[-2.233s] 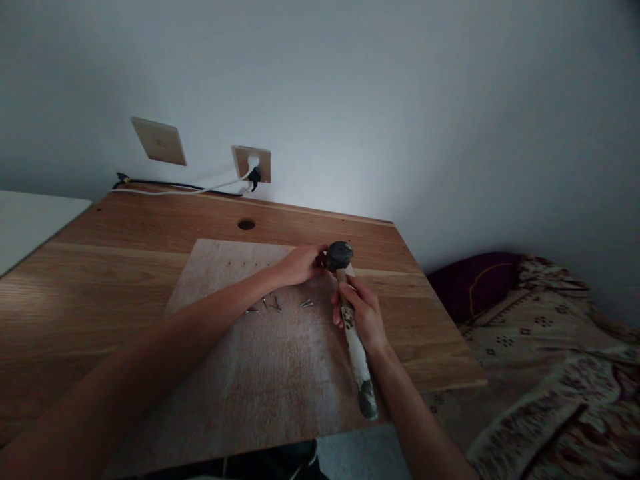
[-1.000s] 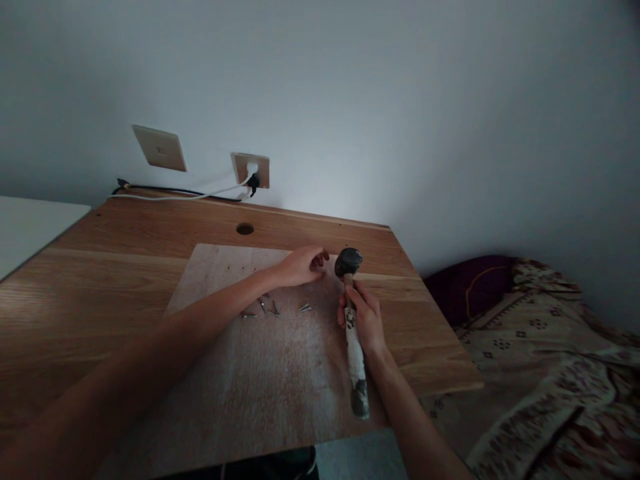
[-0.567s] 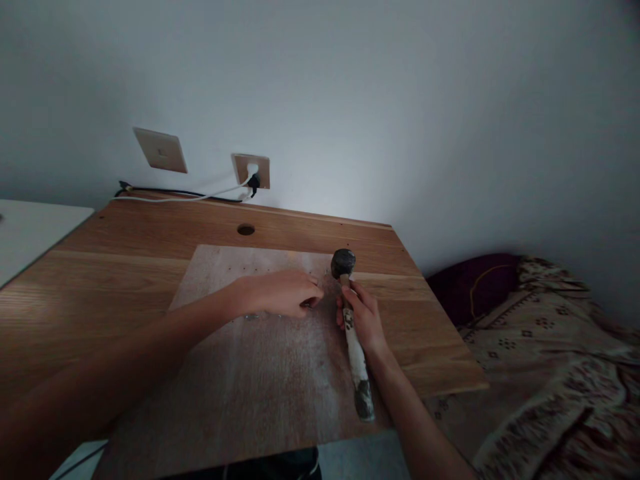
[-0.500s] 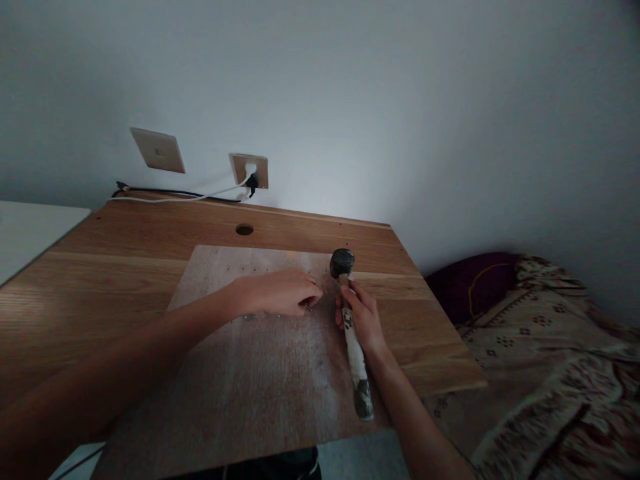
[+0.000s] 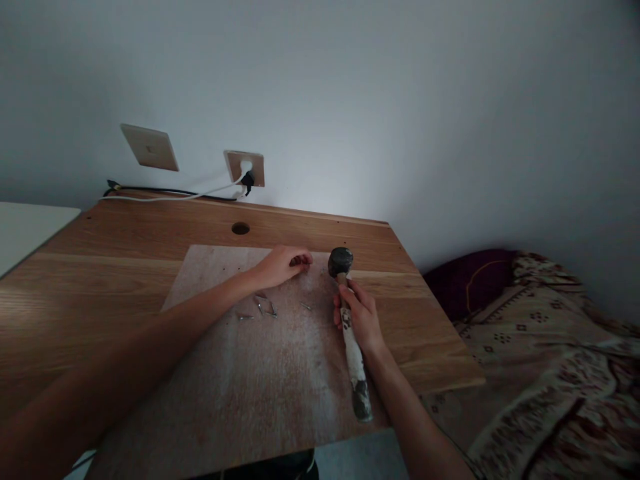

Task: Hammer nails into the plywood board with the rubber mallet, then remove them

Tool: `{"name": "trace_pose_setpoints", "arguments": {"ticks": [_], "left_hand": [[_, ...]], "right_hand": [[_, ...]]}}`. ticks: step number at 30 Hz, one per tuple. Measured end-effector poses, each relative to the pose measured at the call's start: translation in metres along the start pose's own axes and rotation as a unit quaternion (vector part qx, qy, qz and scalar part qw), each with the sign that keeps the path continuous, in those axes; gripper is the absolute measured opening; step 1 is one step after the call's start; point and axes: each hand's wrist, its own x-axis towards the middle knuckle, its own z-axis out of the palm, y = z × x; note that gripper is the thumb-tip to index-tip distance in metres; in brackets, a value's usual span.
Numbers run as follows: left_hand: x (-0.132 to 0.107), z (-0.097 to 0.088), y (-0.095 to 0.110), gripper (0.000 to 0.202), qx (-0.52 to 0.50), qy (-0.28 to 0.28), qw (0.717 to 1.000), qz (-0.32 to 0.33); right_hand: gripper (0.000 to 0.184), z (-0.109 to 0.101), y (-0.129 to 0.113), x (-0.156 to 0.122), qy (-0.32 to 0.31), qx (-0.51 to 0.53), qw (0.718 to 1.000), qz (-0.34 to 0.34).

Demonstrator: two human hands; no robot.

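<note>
A wooden desk is spreading out under and around the fingers of the left hand. Just beyond those fingers, to their left, a round cable hole is sitting in the desktop. Farther beyond, on the grey wall, a socket plate is holding two plugs. Their cables are running leftward along the desk's back edge, and a blank plate is hanging left of the socket. Well right of the fingers of the right hand, a dark purple cushion is lying against a patterned blanket. Far left of all the fingers, a white surface is sitting beside the desk.
</note>
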Motion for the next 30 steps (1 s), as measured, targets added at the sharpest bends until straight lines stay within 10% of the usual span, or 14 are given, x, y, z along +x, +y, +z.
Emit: {"name": "trace_pose_setpoints", "arguments": {"ticks": [30], "left_hand": [[-0.003, 0.006, -0.001, 0.045, 0.018, 0.004, 0.999, -0.035]], "right_hand": [[0.030, 0.022, -0.013, -0.007, -0.109, 0.041, 0.993, -0.003]]}}
